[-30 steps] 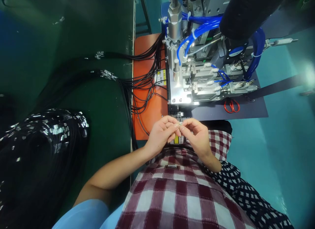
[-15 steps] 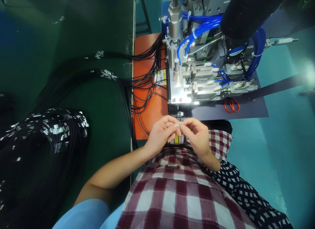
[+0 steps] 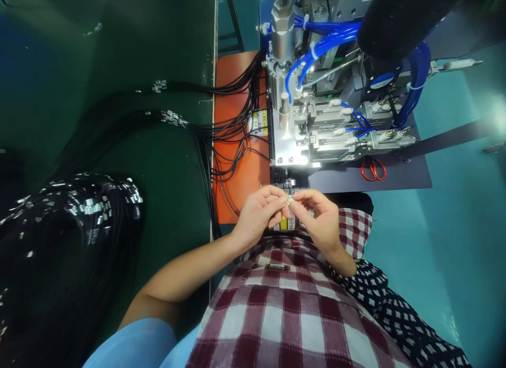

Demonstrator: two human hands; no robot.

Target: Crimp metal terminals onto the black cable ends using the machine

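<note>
Both hands meet in front of the apron, at the near end of the machine. My left hand is closed in a pinch, thumb against forefinger. Its fingertips meet those of my right hand, which pinches from the other side. Between them shows a small pale, shiny piece, too small to name and mostly covered by the fingers. Just beneath the hands, a label with a yellow patch is partly hidden. Black cables with metal ends lie to the left across an orange plate.
A thick bundle of black cables with silvery ends lies on the dark green table. Red-handled scissors rest on the dark plate to the right. Blue air tubes and a black cylinder stand over the machine.
The hands stay together in nearly the same place, with only slight movement at the fingertips. A little more of the small pale piece shows. The view has shifted very slightly.
</note>
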